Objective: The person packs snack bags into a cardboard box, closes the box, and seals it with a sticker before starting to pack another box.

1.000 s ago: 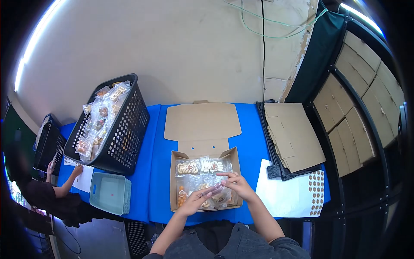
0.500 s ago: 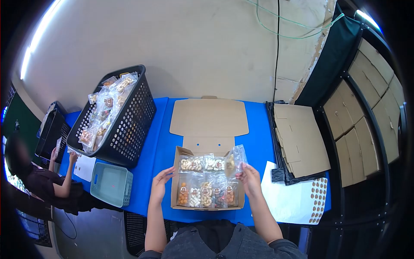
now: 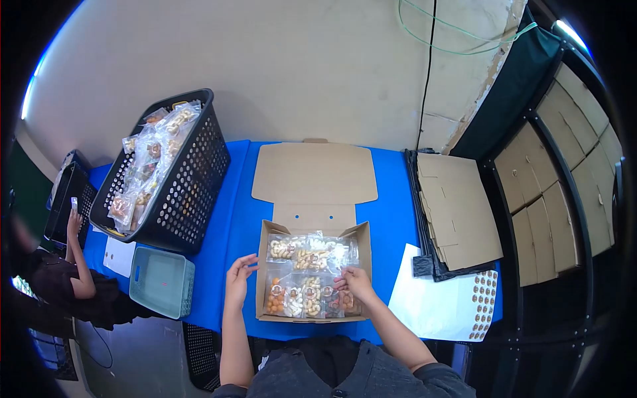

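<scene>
- Brown cardboard box (image 3: 363, 252), open on the blue cloth (image 3: 391, 176) before the person, its broad lid (image 3: 315, 172) folded back flat and not shut.
- From where I stand, the filling looks well along: clear plastic packets of snacks (image 3: 312, 296) line its near side, and more lie along the far side.
- One clear packet of pale curved pieces (image 3: 312, 259) rests over the far ones, not squared into line; that and the open lid seem what's left.
- The left hand (image 3: 240, 282) is empty, fingers loosely spread beside the box's left wall.
- The right hand (image 3: 356, 282) is over the right side, fingers bent; I can't tell whether they pinch any plastic.
- Half a second ago that hand held a packet up over the far right corner; now none is raised, and the overlapping one has appeared.
</scene>
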`<state>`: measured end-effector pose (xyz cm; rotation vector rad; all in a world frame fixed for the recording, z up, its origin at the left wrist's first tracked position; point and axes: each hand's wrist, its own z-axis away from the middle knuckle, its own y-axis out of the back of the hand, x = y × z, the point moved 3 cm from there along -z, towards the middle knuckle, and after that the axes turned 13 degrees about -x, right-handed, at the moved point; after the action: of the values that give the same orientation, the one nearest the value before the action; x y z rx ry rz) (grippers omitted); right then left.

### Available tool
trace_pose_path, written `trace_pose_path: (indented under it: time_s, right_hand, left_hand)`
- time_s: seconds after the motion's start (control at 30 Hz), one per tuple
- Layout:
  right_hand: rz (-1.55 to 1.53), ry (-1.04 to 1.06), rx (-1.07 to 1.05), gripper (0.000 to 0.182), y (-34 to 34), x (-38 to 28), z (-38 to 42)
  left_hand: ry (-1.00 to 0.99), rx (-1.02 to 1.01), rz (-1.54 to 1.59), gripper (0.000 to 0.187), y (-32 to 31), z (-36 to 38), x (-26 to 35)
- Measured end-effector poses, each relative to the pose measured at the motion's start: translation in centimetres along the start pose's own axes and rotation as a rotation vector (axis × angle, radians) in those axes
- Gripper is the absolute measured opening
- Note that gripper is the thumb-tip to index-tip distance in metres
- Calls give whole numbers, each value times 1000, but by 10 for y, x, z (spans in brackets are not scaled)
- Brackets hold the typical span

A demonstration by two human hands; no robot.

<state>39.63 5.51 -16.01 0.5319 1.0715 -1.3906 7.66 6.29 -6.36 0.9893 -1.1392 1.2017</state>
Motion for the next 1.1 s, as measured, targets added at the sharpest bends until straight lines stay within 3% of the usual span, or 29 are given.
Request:
trace_pose_path:
  time_s: [0.07, 0.1, 0.2, 0.3, 0.43, 0.47, 0.53, 0.57, 0.6, 0.67, 0.7, 0.77, 0.8, 0.87, 0.93, 1.0, 1.03, 1.07, 1.1]
  right_hand:
    - [368, -101, -63, 25, 1, -10, -5]
    - [365, -98, -62, 25, 0, -15, -4]
    - [1281, 24, 328, 38, -8, -54, 12]
    - [1150, 84, 485, 39, 3, -97, 12]
    - [819, 226, 748, 35, 82, -124, -17]
    - [826, 233, 750, 35, 102, -112, -34]
    - [967, 238, 649, 41, 138, -75, -78]
    - [1042, 70, 470, 45, 148, -57, -98]
    - [1044, 77, 465, 45, 150, -45, -117]
    - [464, -55, 250, 53, 145, -24, -153]
    - [469, -48, 246, 53, 135, -32, -156]
    - [340, -143, 457, 71, 118, -43, -143]
    - [332, -142, 456, 71, 110, -44, -139]
    - [-53, -51, 381, 73, 100, -40, -135]
    - [15, 7, 400, 71, 118, -21, -139]
    - [96, 65, 412, 69, 122, -23, -137]
    - [-13, 142, 455, 65, 113, -32, -122]
    - [-127, 215, 496, 61, 105, -41, -110]
    - [-101, 366, 508, 52, 103, -41, -103]
  left_hand:
    - [-3, 34, -2, 31, 8, -5, -4]
    - [10, 49, 18, 32, 11, -8, -6]
    - [90, 183, 194, 34, 14, -18, -12]
    - [126, 222, 132, 38, 24, -40, -44]
    - [159, 297, 124, 39, 35, -95, -85]
    - [153, 297, 131, 39, 40, -113, -93]
    - [279, 27, 66, 39, 45, -151, -108]
    - [374, -77, 165, 41, 48, -168, -127]
    - [368, -70, 166, 41, 50, -187, -150]
    - [434, -215, 340, 59, 46, -216, -185]
    - [425, -211, 341, 59, 39, -220, -172]
    - [470, 35, 493, 79, 12, -211, -135]
    - [471, 34, 485, 79, 3, -204, -124]
    - [367, -231, 501, 94, -15, -197, -107]
    - [346, -293, 415, 87, -18, -202, -133]
    - [334, 253, -369, 73, -16, -191, -143]
    - [178, 219, -279, 57, -24, -183, -146]
    - [169, 223, -175, 48, -28, -179, -145]
    - [44, 249, -109, 46, -35, -172, -140]
